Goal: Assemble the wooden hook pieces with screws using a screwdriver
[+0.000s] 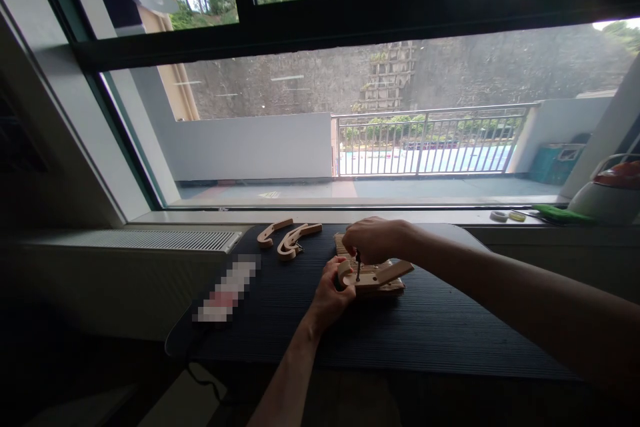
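A pale wooden hook with a curled end and round holes lies across a rough-edged brown slab on the dark table. My left hand grips the curled end, thumb and fingers wrapped around it. From above, my right hand is closed around the top of a screwdriver-like tool; its handle is hidden in the fist. The thin dark shaft stands nearly upright, its tip at the hook's surface close to the curl. Whether a screw sits under the tip I cannot tell.
More curved wooden hooks lie at the table's back left. A blurred-out flat item is on its left side. Behind runs a windowsill with tape rolls, a green item and a white container.
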Demonstrator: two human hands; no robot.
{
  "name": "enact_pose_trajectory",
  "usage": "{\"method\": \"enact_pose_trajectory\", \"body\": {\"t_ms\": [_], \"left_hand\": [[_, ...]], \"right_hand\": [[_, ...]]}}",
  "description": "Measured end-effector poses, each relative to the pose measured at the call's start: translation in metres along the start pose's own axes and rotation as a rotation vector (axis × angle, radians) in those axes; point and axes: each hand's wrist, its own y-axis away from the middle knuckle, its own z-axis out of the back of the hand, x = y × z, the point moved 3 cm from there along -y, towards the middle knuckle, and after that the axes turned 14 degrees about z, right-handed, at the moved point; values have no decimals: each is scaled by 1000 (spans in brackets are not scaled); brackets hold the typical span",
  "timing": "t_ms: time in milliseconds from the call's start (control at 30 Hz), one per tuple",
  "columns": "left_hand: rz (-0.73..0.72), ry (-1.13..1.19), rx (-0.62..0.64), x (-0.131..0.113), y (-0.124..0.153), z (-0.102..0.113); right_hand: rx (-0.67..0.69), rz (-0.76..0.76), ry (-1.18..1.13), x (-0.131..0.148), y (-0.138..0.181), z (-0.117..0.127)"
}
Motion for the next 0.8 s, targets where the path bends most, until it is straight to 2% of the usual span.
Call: {"method": "enact_pose_trajectory", "body": {"t_ms": [333,800], "left_hand": [[32,-7,19,-5,2,1],[66,44,8,-5,5,1]], "right_hand": [[-38,36,11,3,-2,0],[-25,-15,-41,2,7,2]]}}
